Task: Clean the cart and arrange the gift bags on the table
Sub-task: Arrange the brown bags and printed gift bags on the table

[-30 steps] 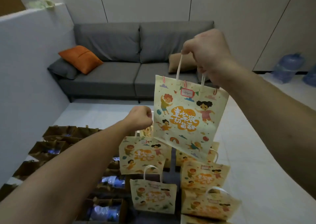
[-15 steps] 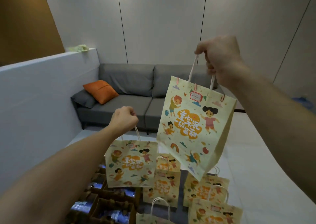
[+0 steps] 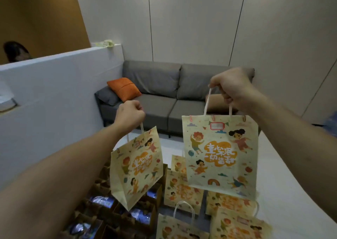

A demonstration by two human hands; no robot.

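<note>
A big grey sofa [image 3: 175,100] sits against the far wall. An orange pillow [image 3: 124,88] leans at the sofa's left end, with a dark grey pillow [image 3: 106,95] just beside it and a tan pillow [image 3: 215,102] at the sofa's right end. A white half wall [image 3: 60,85] stands to the left of the sofa, and a small light green thing [image 3: 107,43] lies on top of it near the sofa.

In front of the sofa, two arms reach out. The right hand [image 3: 232,87] is closed tight around the white handles of a gift bag [image 3: 220,156]. This right bag hangs in the air in front of the sofa's right half, with its picture side facing the camera. It shows cartoon kids and orange writing. The left hand [image 3: 130,113] is closed around the handle of another gift bag [image 3: 136,167]. This left bag hangs lower, in front of the sofa's left half, and it is tilted.

Below the two held bags, more of the same gift bags [image 3: 184,189] lie flat and overlap each other. Left of them, closer to the half wall, brown paper bags [image 3: 127,215] stand open in rows with shiny things inside. I cannot tell what the bags lie on.
</note>
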